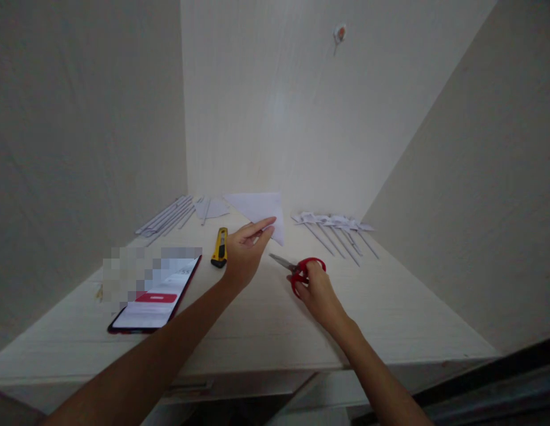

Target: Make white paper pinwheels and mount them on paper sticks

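Note:
A white triangular piece of paper [261, 205] is pinched between the thumb and fingers of my left hand [248, 251], raised near the middle of the table. In my right hand [317, 290] is a pair of scissors [296, 269] with red handles; my fingers are in the loops. The blades point left, toward my left hand, and sit apart from the paper. They look closed or nearly so. Just left of my left hand lies a yellow and black utility knife [219, 248], partly covered by the hand.
A phone [168, 296] with a lit screen lies at the left. Behind it are several thin paper sticks [168, 216] and a paper triangle [212, 208]. Several sticks with paper pieces on their ends [337, 228] lie back right. Walls enclose the white table [257, 337] on three sides.

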`<state>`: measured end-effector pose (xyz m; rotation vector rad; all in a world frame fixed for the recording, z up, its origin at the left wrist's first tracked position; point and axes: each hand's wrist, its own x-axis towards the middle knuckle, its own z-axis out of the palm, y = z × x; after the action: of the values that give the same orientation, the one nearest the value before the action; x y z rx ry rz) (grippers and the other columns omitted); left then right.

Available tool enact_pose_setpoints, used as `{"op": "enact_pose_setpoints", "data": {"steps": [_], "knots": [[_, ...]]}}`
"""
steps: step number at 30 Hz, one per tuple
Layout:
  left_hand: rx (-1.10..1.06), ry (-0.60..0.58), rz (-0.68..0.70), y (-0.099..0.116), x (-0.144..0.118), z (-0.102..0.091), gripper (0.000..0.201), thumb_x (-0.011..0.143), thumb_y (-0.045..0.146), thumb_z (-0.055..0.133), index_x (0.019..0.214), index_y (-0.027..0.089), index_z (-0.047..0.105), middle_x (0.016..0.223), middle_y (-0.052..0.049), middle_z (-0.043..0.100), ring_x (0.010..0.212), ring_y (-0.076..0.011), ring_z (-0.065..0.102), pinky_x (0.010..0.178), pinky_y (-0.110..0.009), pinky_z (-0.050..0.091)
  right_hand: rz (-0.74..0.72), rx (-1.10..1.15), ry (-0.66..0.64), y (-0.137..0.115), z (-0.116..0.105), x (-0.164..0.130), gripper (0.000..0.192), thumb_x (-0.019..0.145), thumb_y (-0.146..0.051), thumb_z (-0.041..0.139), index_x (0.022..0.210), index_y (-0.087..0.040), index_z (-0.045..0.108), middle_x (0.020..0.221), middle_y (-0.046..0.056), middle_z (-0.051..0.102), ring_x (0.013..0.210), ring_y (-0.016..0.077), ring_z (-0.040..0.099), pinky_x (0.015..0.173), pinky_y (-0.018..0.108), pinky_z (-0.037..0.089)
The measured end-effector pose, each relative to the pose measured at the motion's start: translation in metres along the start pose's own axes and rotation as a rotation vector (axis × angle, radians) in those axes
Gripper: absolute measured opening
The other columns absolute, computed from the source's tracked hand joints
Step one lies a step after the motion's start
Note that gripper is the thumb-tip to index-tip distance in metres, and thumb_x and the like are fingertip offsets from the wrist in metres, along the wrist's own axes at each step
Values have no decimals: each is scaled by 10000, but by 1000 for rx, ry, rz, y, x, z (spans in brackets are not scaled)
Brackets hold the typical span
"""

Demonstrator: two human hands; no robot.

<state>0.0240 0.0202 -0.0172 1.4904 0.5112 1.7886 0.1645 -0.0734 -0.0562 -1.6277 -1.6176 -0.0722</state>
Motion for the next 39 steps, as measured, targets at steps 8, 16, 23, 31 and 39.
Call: {"op": "enact_pose_setpoints", "data": {"steps": [8, 16, 23, 31, 39], "knots": [[-40, 15, -64, -3, 4, -2, 211, 697, 217, 656, 897, 168, 704, 791, -48, 700, 657, -103, 606, 615, -211, 501, 232, 309, 492, -15, -10, 12, 254, 692, -380, 617, 745, -177, 474, 617, -36, 459, 525, 97, 439, 516, 239, 380], [-17, -6, -57, -4, 3, -3, 212, 709, 231, 645, 901, 160, 701, 815, -53, 698, 701, -116, 614, 647, -226, 504, 367, 646, -41, -38, -3, 30, 357, 627, -417, 638, 826, -182, 459, 553, -75, 393, 490, 83, 391, 468, 223, 330], [45, -21, -2, -5, 3, -5, 160, 728, 205, 616, 854, 163, 705, 777, -40, 688, 682, -110, 604, 631, -217, 489, 429, 789, -430, -41, -13, 31, 417, 696, -511, 582, 754, -98, 577, 555, 1, 513, 520, 93, 453, 497, 242, 333], [-249, -109, -312, -8, -7, 4, 139, 671, 208, 668, 800, 175, 708, 814, -38, 695, 715, -113, 609, 712, -254, 490, 636, 1046, -23, -29, -6, 58, 233, 608, -308, 684, 709, -143, 554, 632, 3, 573, 586, 104, 526, 581, 242, 418], [-557, -285, -547, -1, -12, 9, 134, 616, 198, 711, 744, 163, 717, 704, -34, 688, 619, -93, 585, 622, -236, 474, 496, 1191, -110, -47, -3, 67, 150, 571, -183, 411, 655, -176, 536, 614, 38, 589, 580, 172, 542, 547, 308, 472]]}}
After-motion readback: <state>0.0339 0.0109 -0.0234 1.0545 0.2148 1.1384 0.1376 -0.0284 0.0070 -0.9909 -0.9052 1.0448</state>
